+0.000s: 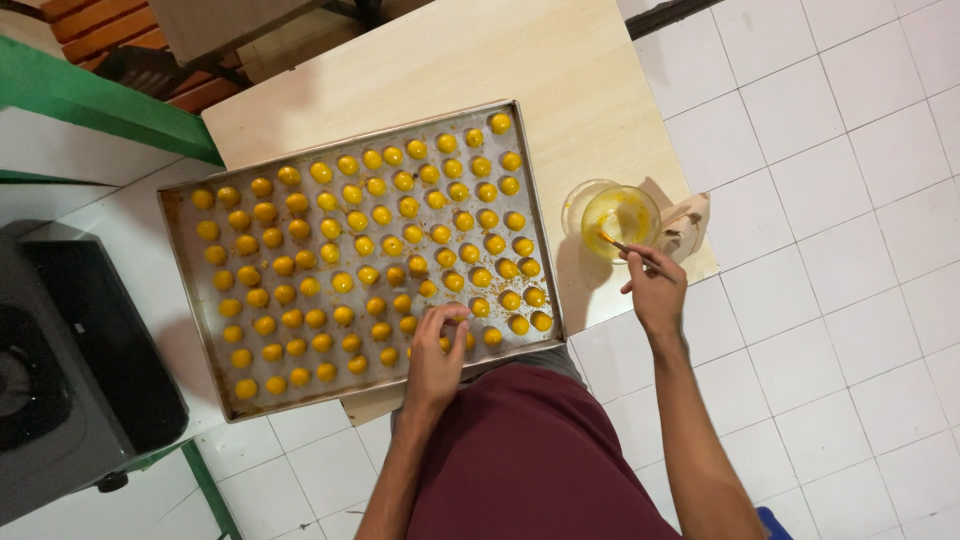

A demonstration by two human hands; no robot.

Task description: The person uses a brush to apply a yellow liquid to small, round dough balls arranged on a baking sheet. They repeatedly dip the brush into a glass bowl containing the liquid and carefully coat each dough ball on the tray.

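Dozens of small glossy yellow-orange balls in rows on metal tray. Left hand grip pinching one ball; right hand pinching thin brush over glass bowl.

A tray is lying on a table, with balls sitting in rows in it. A bowl is standing just right of the tray. A stove is sitting left of the tray. Crates are lying behind the table.

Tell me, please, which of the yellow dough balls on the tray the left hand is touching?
The left hand rests on balls in the near row of the tray, toward its right end; the other balls lie untouched.
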